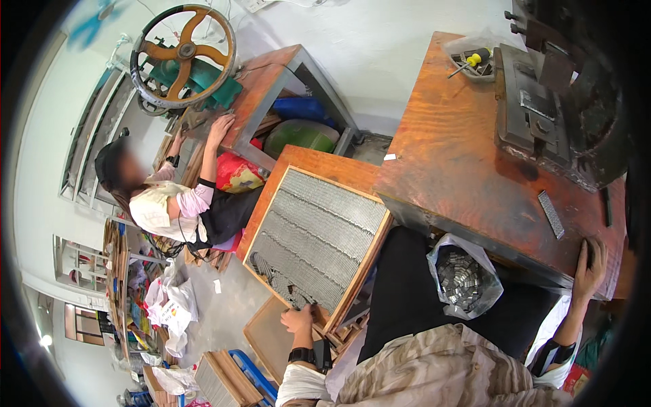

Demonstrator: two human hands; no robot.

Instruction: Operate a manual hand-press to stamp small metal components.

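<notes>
In a cluttered workshop, the left hand (298, 317) pinches closed at the near corner of a wooden tray (268, 193) of grey metal clips (319, 234) stretching up and away, while the right hand (588, 261) rests flat, empty, on the workbench (461, 156) edge.

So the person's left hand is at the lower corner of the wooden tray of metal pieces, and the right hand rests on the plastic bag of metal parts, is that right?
Not quite. In the head view the left hand is at the lower corner of the wooden tray, as you say. The right hand rests on the edge of the orange-brown workbench, not on the plastic bag, which lies apart from it.
</notes>
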